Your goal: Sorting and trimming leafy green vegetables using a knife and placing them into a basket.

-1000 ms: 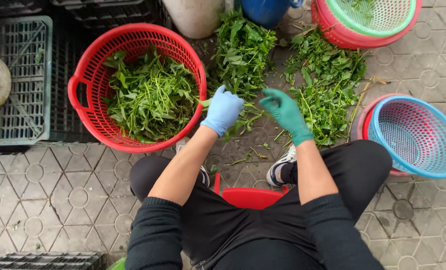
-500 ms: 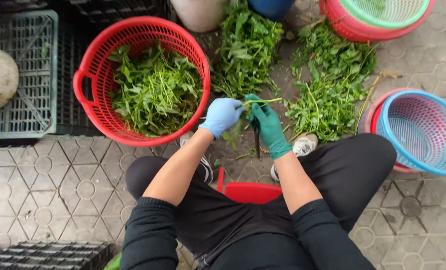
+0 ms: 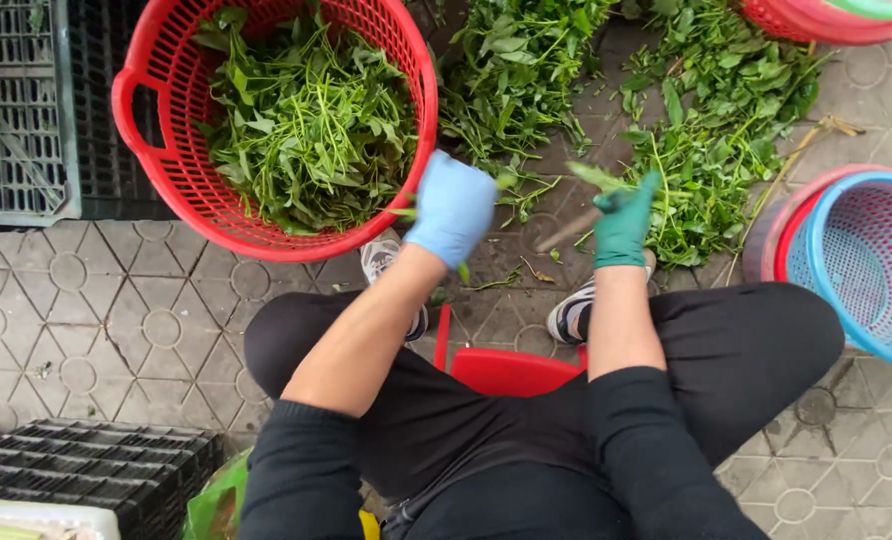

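My left hand, in a blue glove, is curled loosely and blurred, just beside the near right rim of the red basket; I cannot tell what, if anything, it grips. My right hand, in a green glove, is closed around a green stalk that points up and left, with a thin brown stem slanting below it. Just beyond my hands lie two heaps of loose greens on the paving. The red basket, far left, is full of picked leaves. A blue basket sits to the right.
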